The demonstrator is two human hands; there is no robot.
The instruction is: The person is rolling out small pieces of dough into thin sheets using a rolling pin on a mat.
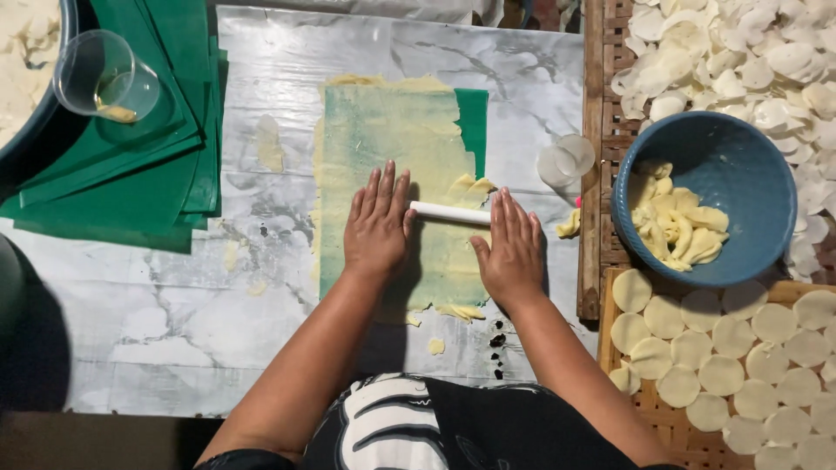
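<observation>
Left hand: the left hand (pixel 376 228) lay flat, fingers spread, on one end of the white roller (pixel 449 212).
Right hand: the right hand (pixel 511 247) pressed flat on the other end.
Dough: the dough sheet (pixel 383 148) under the palms looked thin already (edges ragged).
Done: cut discs (pixel 697 348) lay right of the right hand; scraps filled the blue bowl (pixel 723 157).
Packages: none seen.

Marbled table (pixel 174 322) bears green sheets (pixel 131 187), dough sheet (pixel 383 139).
</observation>
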